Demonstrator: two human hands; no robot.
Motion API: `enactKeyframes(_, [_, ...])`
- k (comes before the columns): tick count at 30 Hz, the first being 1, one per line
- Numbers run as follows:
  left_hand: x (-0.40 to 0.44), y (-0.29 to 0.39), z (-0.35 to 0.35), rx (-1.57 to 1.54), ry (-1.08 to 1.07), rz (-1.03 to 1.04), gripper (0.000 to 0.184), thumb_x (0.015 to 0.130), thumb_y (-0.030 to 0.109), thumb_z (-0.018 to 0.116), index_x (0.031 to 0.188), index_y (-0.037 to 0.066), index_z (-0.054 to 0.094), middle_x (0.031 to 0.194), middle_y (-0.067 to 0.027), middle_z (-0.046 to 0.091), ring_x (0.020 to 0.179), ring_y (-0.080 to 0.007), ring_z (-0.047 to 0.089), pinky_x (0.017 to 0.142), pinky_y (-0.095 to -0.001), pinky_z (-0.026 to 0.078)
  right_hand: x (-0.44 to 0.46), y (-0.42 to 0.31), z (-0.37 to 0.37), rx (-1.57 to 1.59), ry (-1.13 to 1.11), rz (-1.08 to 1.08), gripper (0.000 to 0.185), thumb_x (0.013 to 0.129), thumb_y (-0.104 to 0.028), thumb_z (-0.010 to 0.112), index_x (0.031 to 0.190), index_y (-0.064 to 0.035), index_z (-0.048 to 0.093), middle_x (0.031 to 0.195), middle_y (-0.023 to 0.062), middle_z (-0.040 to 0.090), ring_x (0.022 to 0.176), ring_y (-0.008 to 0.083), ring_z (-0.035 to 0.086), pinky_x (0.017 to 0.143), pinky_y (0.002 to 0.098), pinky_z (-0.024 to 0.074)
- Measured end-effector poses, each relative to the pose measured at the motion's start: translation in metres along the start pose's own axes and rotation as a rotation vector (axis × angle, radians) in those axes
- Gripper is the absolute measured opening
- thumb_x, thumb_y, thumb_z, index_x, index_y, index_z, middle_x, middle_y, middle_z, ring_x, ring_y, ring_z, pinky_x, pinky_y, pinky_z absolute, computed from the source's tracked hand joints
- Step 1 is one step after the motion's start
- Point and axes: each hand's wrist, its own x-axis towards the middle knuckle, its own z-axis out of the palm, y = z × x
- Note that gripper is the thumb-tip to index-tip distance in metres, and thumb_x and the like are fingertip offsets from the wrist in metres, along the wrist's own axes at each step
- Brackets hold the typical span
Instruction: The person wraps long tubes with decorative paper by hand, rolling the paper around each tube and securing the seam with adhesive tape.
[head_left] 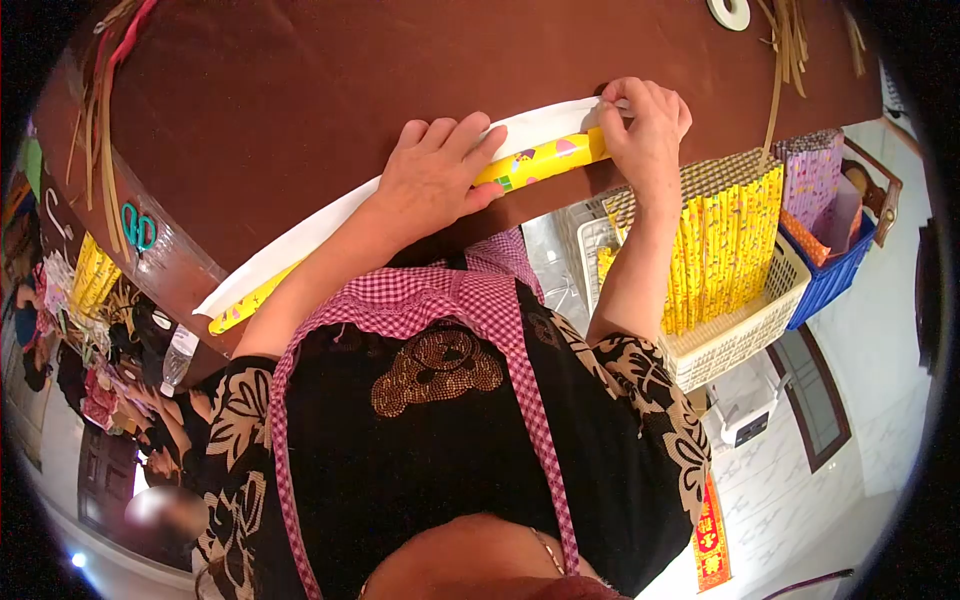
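Your yellow paper (555, 157) lies along the near edge of the table (300, 80), a long curled strip with a white band (545, 124), seemingly its reverse side, along the far side.

Your left hand (435, 175) rests palm down across the paper's middle, fingers spread and gripping nothing, thumb over the yellow part; it is likely laid flat to keep the curl from springing back. Your right hand (650, 125) is at the paper's right end, thumb and index finger pinching the white edge there, while the remaining fingers bend above; that hold probably keeps the end lined up and taut. What lies under the palm is hidden.

So the paper sits beneath your left fingers and between your right fingertips, its left end running free past your left forearm.

Beyond that left end, teal scissors (138, 228) lie near the table's border, perhaps left there to be within reach. Well beyond the paper's right end are a white ring (738, 22) and tan strips (790, 50). Nearer your body than that end, a cream basket (735, 345) holds yellow patterned pieces (725, 250) stood upright, presumably to keep them ordered, with a blue basket (825, 272) just beside it.
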Motion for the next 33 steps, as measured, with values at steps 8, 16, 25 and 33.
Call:
enactKeyframes(8, [-0.002,0.003,-0.004,0.014,-0.010,-0.005,0.061,0.075,0.038,0.075,0.126,0.008,0.058,0.120,-0.0048,0.053,0.097,-0.0212,0.053,0.081,-0.0365,0.039,-0.003,0.001,0.001,0.029,0.035,0.006,0.019,0.080,-0.016,0.066,0.098,-0.0110,0.065,0.097,0.0025,0.066,0.104,0.0243,0.056,0.105,0.0426,0.0305])
enactKeyframes(16, [-0.002,0.004,-0.007,0.020,-0.011,-0.010,0.061,0.075,0.038,0.075,0.126,0.008,0.059,0.120,-0.0047,0.053,0.097,-0.0209,0.053,0.082,-0.0365,0.040,-0.005,0.006,0.001,0.059,0.055,0.012,0.019,0.079,-0.015,0.070,0.097,-0.0115,0.064,0.095,0.0014,0.066,0.102,0.0236,0.057,0.105,0.0413,0.0312])
enactKeyframes(25, [-0.004,0.005,-0.007,-0.001,-0.015,-0.017,0.060,0.076,0.036,0.075,0.126,0.007,0.060,0.121,-0.0051,0.053,0.099,-0.0208,0.053,0.084,-0.0365,0.040,-0.003,0.018,-0.015,0.196,-0.057,-0.037,0.021,0.079,-0.016,0.073,0.098,-0.0100,0.065,0.091,0.0015,0.066,0.099,0.0217,0.058,0.100,0.0384,0.0351])
enactKeyframes(33, [-0.008,0.003,-0.005,0.010,-0.014,-0.015,0.059,0.076,0.037,0.075,0.125,0.008,0.060,0.122,-0.0042,0.053,0.098,-0.0204,0.052,0.082,-0.0354,0.038,0.000,0.023,-0.019,0.244,-0.119,-0.052,0.020,0.084,-0.016,0.072,0.101,-0.0087,0.065,0.098,0.0023,0.065,0.100,0.0208,0.057,0.100,0.0373,0.0366])
